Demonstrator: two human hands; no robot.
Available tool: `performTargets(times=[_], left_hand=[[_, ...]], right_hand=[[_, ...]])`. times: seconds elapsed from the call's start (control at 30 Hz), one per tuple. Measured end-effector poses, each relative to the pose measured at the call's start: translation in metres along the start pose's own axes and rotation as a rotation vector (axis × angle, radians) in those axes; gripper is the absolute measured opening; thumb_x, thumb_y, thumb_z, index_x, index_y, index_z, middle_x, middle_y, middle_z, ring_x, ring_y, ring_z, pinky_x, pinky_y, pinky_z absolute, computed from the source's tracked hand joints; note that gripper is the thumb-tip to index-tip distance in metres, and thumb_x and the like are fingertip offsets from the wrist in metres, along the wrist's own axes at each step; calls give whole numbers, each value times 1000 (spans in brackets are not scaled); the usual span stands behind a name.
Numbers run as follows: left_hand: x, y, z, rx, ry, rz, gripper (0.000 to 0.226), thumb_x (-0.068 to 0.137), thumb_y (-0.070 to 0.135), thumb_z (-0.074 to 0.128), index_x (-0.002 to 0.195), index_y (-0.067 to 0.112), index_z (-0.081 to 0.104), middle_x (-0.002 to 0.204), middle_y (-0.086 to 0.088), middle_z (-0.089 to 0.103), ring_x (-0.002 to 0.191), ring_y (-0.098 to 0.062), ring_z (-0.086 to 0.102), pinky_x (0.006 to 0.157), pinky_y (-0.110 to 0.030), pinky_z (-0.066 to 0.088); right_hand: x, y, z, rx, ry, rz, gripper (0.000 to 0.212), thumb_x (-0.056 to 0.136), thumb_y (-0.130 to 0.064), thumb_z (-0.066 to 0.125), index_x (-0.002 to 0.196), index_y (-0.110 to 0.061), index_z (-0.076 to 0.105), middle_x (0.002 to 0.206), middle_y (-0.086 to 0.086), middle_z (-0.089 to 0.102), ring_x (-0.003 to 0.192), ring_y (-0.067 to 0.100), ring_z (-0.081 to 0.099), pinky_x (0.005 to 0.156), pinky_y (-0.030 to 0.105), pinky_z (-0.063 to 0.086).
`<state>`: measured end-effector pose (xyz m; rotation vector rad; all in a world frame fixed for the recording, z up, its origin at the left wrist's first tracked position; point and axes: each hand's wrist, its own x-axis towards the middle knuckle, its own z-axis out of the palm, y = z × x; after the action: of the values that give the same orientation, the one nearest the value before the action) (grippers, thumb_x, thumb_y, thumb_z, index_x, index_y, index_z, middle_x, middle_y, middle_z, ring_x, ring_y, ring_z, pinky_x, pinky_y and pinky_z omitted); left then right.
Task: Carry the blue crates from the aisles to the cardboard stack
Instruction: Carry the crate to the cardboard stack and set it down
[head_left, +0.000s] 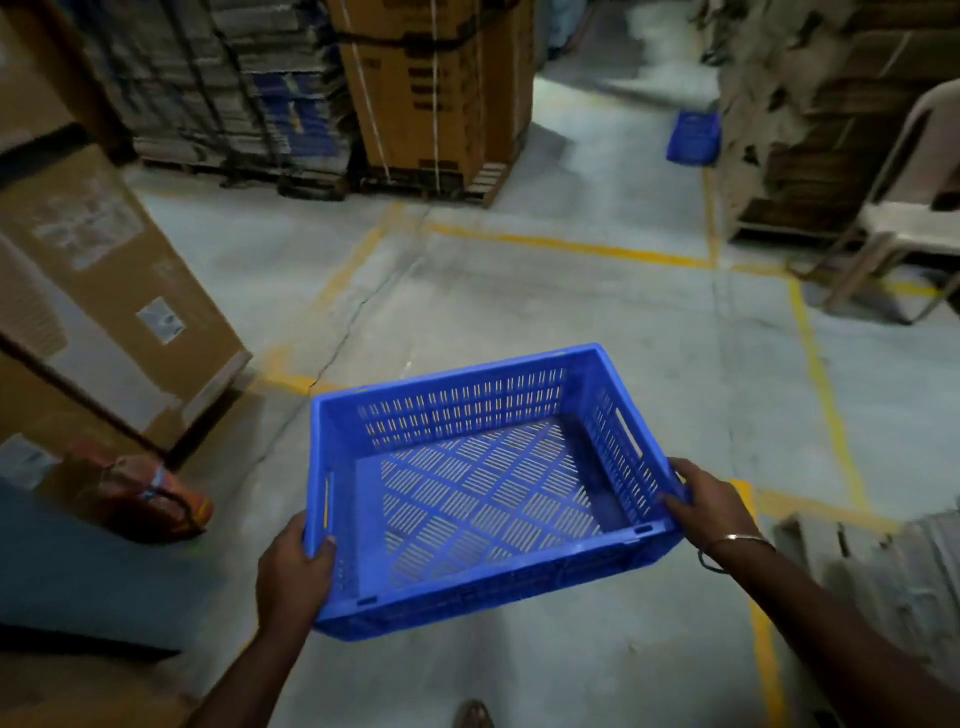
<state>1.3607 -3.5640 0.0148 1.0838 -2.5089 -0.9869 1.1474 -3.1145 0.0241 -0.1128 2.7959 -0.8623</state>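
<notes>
I see an empty slotted blue crate (488, 488) held level near me; a second blue crate (693, 137) sits far right on the floor.

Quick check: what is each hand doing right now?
Left hand: grips the near-left corner of the blue crate.
Right hand: grips the crate's right rim.

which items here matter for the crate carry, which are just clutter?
Job:
- held blue crate, gripped by left hand and right hand
- second blue crate on the floor
- cardboard stacks

Clutter:
- plastic chair
- orange bag
</notes>
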Motion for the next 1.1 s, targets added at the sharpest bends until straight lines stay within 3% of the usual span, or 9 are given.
performTargets(times=[0.13,0.27,0.53,0.63,0.87,1.0,1.1], left_hand=[[58,52,30,-14,-75,121,50,73,35,53,120,19,63,103,-9,72,93,-34,68,72,-38,49],[104,105,78,-14,-160,228,49,74,36,54,120,20,63,102,-8,73,90,-32,69,72,-40,53],[183,234,212,41,-262,361,43,73,34,55,111,17,65,99,-9,72,89,-31,68,69,-35,45],[198,287,256,50,-266,405,39,72,34,56,105,16,64,97,-11,72,89,-33,68,70,-36,44],[239,395,350,37,-298,483,46,74,36,55,112,13,65,100,-14,72,90,-35,68,71,-38,45],[267,458,405,42,-321,534,43,74,34,55,108,10,65,97,-15,71,88,-36,67,70,-37,41],[295,503,454,46,-359,565,46,74,36,55,112,12,65,100,-13,72,91,-36,67,72,-38,43]], right_hand=[[10,29,-12,13,89,83,49,81,-14,68,129,-14,57,112,11,69,100,33,65,73,24,34],[36,66,-31,36,138,145,53,75,-28,63,127,-20,56,107,8,71,92,32,67,72,30,44],[132,138,-101,116,221,216,49,80,-8,70,126,-20,60,102,4,71,91,24,68,71,24,39],[166,165,-132,194,232,242,50,79,-5,69,125,-23,61,98,-1,72,91,19,69,72,25,44],[243,217,-203,207,314,268,54,78,-2,68,130,-15,58,121,5,67,110,21,64,87,26,43],[289,245,-229,216,372,326,55,79,-16,64,133,-15,57,125,6,65,111,22,63,88,27,43],[327,269,-242,257,407,376,54,81,-11,66,134,-13,56,127,6,64,114,23,62,94,32,45]])
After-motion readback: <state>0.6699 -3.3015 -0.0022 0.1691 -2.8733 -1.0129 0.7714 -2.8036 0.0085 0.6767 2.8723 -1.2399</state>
